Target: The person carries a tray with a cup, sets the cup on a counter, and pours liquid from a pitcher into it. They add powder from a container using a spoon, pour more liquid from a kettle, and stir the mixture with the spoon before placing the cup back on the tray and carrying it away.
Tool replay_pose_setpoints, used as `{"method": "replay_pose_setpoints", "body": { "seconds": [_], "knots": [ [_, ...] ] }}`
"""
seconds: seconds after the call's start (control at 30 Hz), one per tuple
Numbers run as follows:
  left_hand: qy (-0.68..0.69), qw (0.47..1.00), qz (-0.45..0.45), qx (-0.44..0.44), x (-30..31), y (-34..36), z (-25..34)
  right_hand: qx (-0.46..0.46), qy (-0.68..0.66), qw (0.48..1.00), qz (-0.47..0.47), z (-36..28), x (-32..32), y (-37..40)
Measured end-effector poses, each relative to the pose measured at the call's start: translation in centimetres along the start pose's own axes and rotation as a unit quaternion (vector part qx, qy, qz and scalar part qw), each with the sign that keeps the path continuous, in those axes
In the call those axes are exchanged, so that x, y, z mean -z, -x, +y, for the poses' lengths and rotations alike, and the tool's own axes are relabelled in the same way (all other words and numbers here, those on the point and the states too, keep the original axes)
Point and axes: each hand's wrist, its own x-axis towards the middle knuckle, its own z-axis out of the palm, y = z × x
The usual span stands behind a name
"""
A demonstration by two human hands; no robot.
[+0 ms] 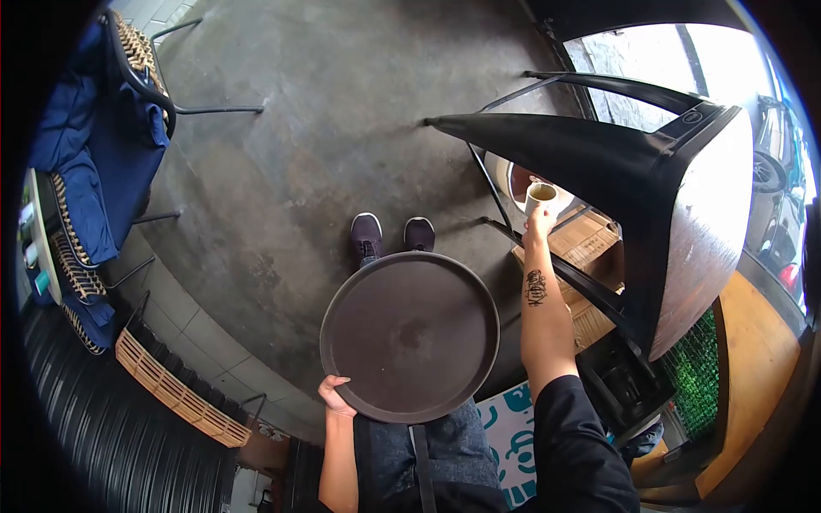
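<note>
A round dark brown serving tray (pixel 410 308) is held out flat in front of my body. My left hand (pixel 335 395) grips its near left rim, thumb on top and the other fingers hidden beneath. Over to the right, my right hand (pixel 540 222) is stretched out with its fingers closed around a small pale cup (pixel 541 198). Something brownish shows inside the cup. Beyond it, a white round bin (pixel 518 190) with a reddish-brown inside sits partly behind the black stool leg.
A tall black metal stool (pixel 556 145) leans large at the right, close to my forearm. Cardboard boxes (pixel 590 239) sit below it. At left are a woven chair (pixel 137 43) with blue cloth (pixel 94 179) and a small table (pixel 43 235). Grey concrete floor (pixel 299 154) spreads ahead.
</note>
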Motion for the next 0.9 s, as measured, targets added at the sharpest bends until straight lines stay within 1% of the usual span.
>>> {"method": "replay_pose_setpoints", "body": {
  "seconds": [0.03,0.07,0.13,0.17,0.23,0.27,0.33,0.37,0.43,0.47,0.53,0.63,0.67,0.73,0.77,0.87,0.9],
  "knots": [
    [0.005,1.0,-0.018,0.003,-0.3,0.0,-0.1,-0.032,0.052,0.998,-0.017,-0.6,0.4,0.0],
    [0.005,1.0,-0.019,0.003,-0.4,-0.2,-0.1,-0.031,0.052,0.998,-0.018,-0.6,0.2,-0.1],
    [-0.012,1.0,-0.009,0.014,-0.5,-0.4,-0.3,0.024,0.088,0.996,0.02,-0.7,-0.1,-0.4],
    [-0.012,1.0,-0.009,0.017,-0.4,-0.5,-0.2,0.024,0.089,0.995,0.022,-2.1,0.2,0.7],
    [-0.005,1.0,-0.013,0.025,-0.3,-0.7,-0.2,0.057,0.13,0.989,0.039,-6.9,1.3,4.6],
    [-0.006,1.0,-0.013,0.025,-0.5,-0.6,-0.2,0.057,0.129,0.989,0.039,-7.4,1.5,4.7],
    [-0.013,0.999,-0.009,0.029,-0.8,-0.5,-0.3,0.077,0.258,0.963,0.016,-7.9,1.5,4.6],
    [-0.016,0.999,-0.009,0.028,-1.1,-0.5,-0.2,0.076,0.256,0.963,0.016,-7.8,1.4,4.2],
    [-0.018,0.999,0.002,0.042,-1.4,-0.6,0.0,0.132,0.351,0.927,0.024,-7.1,1.2,3.3],
    [-0.018,0.999,0.001,0.042,-1.4,-0.7,0.1,0.132,0.35,0.927,0.025,-6.2,1.0,2.5],
    [-0.032,0.998,-0.003,0.045,-1.2,-0.9,0.1,0.155,0.401,0.901,0.058,-4.2,0.5,0.8],
    [-0.042,0.998,0.001,0.043,-1.3,-0.9,0.1,0.134,0.415,0.897,0.068,-1.7,0.1,-1.6],
    [-0.04,0.998,-0.001,0.044,-1.3,-1.0,0.1,0.136,0.415,0.897,0.07,-2.9,0.6,-0.6],
    [-0.042,0.998,-0.005,0.046,-1.4,-1.1,0.0,0.162,0.511,0.844,0.008,-4.6,2.1,2.0],
    [-0.04,0.998,-0.008,0.047,-1.7,-1.1,-0.1,0.209,0.519,0.828,0.034,-4.4,2.7,2.6],
    [-0.048,0.998,0.0,0.045,-2.4,-1.3,0.1,0.213,0.523,0.825,0.019,-3.7,2.9,2.7],
    [-0.053,0.998,0.004,0.044,-2.3,-1.5,0.1,0.228,0.504,0.832,0.039,-2.9,2.7,2.9]
  ]
}}
